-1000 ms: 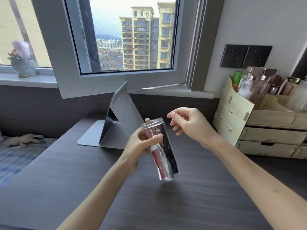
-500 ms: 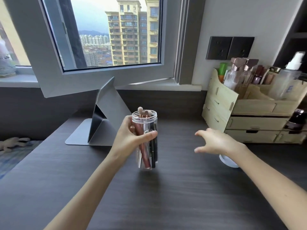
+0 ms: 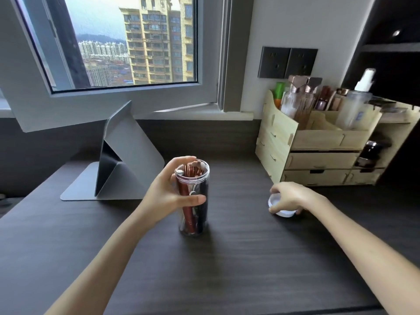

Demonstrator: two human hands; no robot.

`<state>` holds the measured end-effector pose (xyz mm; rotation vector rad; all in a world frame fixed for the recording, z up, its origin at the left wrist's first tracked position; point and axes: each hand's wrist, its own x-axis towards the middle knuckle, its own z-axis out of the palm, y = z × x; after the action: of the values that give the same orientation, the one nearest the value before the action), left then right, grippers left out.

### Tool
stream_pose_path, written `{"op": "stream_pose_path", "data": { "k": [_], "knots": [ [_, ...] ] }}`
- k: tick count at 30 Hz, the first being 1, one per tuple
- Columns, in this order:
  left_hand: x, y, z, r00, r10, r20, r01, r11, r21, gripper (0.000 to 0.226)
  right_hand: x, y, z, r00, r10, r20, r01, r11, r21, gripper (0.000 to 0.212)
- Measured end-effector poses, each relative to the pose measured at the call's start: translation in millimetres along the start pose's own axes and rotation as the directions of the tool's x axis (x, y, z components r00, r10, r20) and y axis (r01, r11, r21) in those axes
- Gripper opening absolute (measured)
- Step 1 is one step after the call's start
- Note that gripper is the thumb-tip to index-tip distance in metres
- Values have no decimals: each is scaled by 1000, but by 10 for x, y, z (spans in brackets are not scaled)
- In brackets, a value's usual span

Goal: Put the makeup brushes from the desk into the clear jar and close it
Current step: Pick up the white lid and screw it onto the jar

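Reached rightward, the right hand (image 3: 289, 198) is now closed on the white lid (image 3: 283, 206); the brush-filled clear jar (image 3: 193, 201), still open, is kept gripped upright by the left hand (image 3: 168, 196).

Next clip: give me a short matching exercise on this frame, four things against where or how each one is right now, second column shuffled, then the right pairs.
Things:
1. clear jar
2. white lid
3. makeup brushes
4. wooden organizer

States:
A. on the desk under the right hand
B. at the desk's back right, by the wall
C. upright on the desk, open, held by the left hand
D. standing inside the jar

Pairs: 1-C, 2-A, 3-D, 4-B
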<state>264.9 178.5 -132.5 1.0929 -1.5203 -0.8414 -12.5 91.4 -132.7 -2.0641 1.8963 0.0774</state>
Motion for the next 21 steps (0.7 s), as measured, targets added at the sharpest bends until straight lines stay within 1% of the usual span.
{"op": "stream_pose_path", "data": {
  "k": [1, 2, 3, 4, 5, 6, 7, 8, 9, 10, 12, 15, 19, 21],
  "knots": [
    [2, -7, -6, 1000, -8, 8, 9, 999, -36, 80, -11, -57, -2, 998, -46, -46, 52, 989, 141, 62],
    [-4, -13, -10, 1000, -20, 13, 21, 997, -78, 84, -33, -143, -18, 989, -113, -91, 137, 930, 340, 59],
    [-12, -20, -9, 999, -33, 16, 34, 993, -113, 86, -74, -266, -49, 971, -196, -138, 240, 787, 568, 53],
    [-20, -28, -9, 999, -43, 15, 44, 990, -132, 86, -143, -421, -97, 941, -275, -195, 322, 556, 767, 46],
    [-30, -31, -5, 999, -48, 12, 50, 990, -133, 86, -215, -576, -147, 906, -334, -261, 363, 293, 885, 39],
    [-38, -30, 0, 999, -49, 3, 49, 991, -122, 85, -279, -729, -182, 874, -365, -322, 368, 63, 928, 32],
    [-45, -33, 1, 999, -47, -8, 46, 993, -107, 84, -314, -859, -187, 852, -370, -370, 360, -97, 928, 26],
    [-49, -32, 3, 999, -46, -17, 45, 995, -94, 85, -335, -981, -172, 841, -364, -401, 364, -170, 916, 21],
    [-55, -28, 4, 999, -50, -22, 48, 995, -86, 87, -342, -1081, -143, 835, -354, -421, 386, -169, 907, 19],
    [-59, -25, 5, 998, -55, -25, 52, 996, -79, 89, -347, -1164, -103, 825, -362, -433, 414, -135, 900, 20],
    [-76, -19, 1, 998, -59, -26, 57, 996, -67, 92, -337, -1256, 4, 789, -412, -456, 462, -93, 882, 25],
    [-96, -37, -2, 996, -85, -36, 82, 995, -57, 92, -336, -1279, 143, 727, -485, -487, 525, -64, 848, 24],
    [-108, -82, 3, 992, -117, -55, 115, 992, -42, 78, -323, -1229, 183, 668, -563, -486, 601, 22, 799, 26],
    [-118, -88, 8, 992, -109, -69, 107, 994, -29, 72, -305, -1188, 139, 652, -607, -455, 636, 110, 764, 28]
  ]
}}
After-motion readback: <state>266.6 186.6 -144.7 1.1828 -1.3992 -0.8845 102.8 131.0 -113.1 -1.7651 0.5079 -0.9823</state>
